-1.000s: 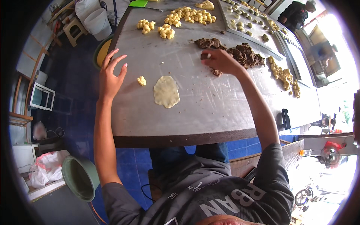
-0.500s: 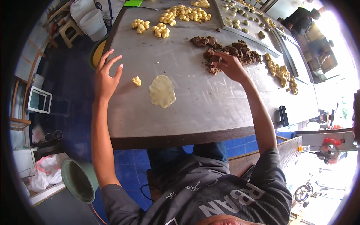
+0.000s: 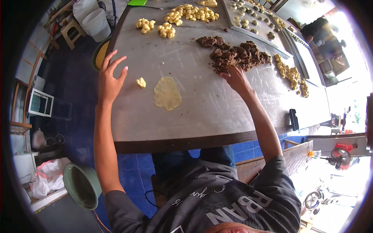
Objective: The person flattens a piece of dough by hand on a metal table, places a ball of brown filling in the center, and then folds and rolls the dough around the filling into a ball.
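"So, where does the paste (image 3: 248, 55) lie?"

"On the table (image 3: 202, 120), at two o'clock from the sheet (image 3: 168, 94), in a broken, lumpy heap. A smaller clod (image 3: 210, 41) sits by its ten o'clock side."

"And the hands?"

"The right hand (image 3: 237, 80) is at the paste's six o'clock edge, touching it, fingers bent and their tips hidden there. I cannot tell whether they pinch any. The left hand (image 3: 110, 80) is between nine and ten o'clock from the sheet, fingers spread, nothing in them. A small lump (image 3: 141, 82) lies between that hand and the sheet."

"How would you expect the paste to handle?"

"Soft but dense, going by its rough, cracked faces. It probably crumbles rather than stretches, and doesn't look slippery. A pinch should be light, the whole mass fairly heavy."

"Where is the best hold?"

"At the ragged six o'clock edge: thumb on one side, fingers curled round the other, gathering gently, since a hard tug could shed bits."

"What about the sheet?"

"Thin and limp, I'd judge, and easily torn or stretched from one corner. Supporting it at three and nine o'clock together seems safer. The lump looks soft enough to dent under a fingertip."
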`<state>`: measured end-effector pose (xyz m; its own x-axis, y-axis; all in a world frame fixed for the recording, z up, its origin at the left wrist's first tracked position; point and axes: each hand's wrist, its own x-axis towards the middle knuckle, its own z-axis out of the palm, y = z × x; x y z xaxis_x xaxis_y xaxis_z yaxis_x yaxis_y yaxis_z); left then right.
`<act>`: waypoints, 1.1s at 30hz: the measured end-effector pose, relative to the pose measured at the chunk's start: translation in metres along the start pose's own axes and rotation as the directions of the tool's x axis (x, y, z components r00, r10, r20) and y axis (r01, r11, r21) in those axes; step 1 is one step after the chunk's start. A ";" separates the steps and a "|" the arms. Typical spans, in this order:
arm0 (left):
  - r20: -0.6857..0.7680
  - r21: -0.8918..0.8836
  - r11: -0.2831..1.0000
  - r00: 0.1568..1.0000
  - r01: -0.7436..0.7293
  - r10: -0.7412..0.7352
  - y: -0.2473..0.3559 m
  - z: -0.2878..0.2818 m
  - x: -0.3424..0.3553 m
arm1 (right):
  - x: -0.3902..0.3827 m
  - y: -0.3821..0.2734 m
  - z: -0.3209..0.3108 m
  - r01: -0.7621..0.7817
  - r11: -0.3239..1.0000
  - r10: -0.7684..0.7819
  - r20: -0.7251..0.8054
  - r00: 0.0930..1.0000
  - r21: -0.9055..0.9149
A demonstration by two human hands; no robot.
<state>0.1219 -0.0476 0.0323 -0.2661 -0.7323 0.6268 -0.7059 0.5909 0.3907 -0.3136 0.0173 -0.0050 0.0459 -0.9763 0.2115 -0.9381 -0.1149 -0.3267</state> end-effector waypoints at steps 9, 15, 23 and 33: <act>-0.025 0.002 0.999 0.999 -0.043 0.043 -0.002 -0.002 0.001 | 0.005 0.022 -0.045 -0.177 0.954 0.159 0.094 0.983 0.241; 0.014 0.018 0.999 0.999 -0.031 0.030 -0.002 -0.002 -0.004 | -0.013 -0.033 -0.032 -0.005 0.863 -0.098 0.177 0.979 0.504; 0.013 -0.010 1.000 1.000 -0.027 0.027 -0.001 0.000 0.000 | -0.011 0.023 -0.024 -0.026 0.976 0.034 -0.031 0.999 0.217; 0.017 0.014 0.999 0.999 -0.029 0.029 -0.001 0.002 -0.001 | -0.002 0.021 -0.022 -0.095 0.819 0.103 0.017 0.994 0.566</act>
<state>0.1213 -0.0481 0.0299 -0.2971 -0.7207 0.6264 -0.7068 0.6071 0.3632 -0.3407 0.0207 0.0085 -0.0456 -0.9859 0.1609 -0.5788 -0.1052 -0.8087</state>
